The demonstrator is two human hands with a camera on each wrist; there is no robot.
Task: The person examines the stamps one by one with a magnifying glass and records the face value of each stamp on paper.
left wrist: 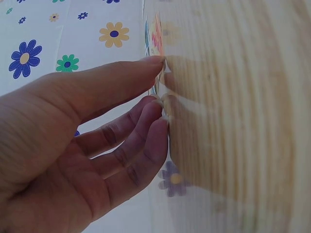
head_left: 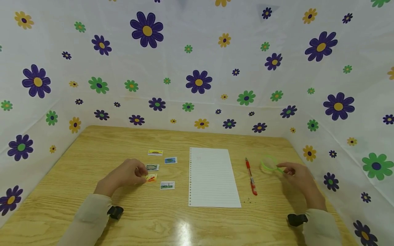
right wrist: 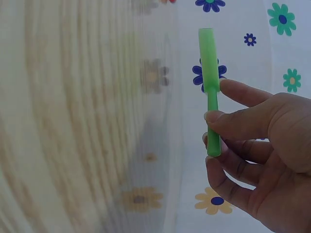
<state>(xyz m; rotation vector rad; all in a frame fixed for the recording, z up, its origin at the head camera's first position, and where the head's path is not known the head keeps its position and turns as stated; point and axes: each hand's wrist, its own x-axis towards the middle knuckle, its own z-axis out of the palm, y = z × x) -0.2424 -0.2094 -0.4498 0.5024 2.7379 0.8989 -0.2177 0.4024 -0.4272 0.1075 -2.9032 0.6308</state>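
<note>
My left hand (head_left: 130, 172) rests its bent fingertips on the wood table, beside a yellow-and-red stamp (head_left: 151, 177). A gap separates thumb from fingers in the left wrist view, and the stamp (left wrist: 156, 38) stands out past the thumb tip. Around it lie a grey-green stamp (head_left: 152, 167), a yellow stamp (head_left: 155, 152), a blue stamp (head_left: 170, 160) and a green landscape stamp (head_left: 167, 185). Above the table at right, my right hand (head_left: 297, 174) pinches the handle of a green magnifying glass (right wrist: 209, 60) between thumb and fingers, its lens held off the tabletop.
A lined, punched sheet of paper (head_left: 212, 177) lies mid-table, with faint marks near its upper left. To its right is a red pen (head_left: 250, 176), with small dark crumbs (head_left: 248, 200) below. Flower-printed white cloth (head_left: 172, 61) walls in the back and both sides.
</note>
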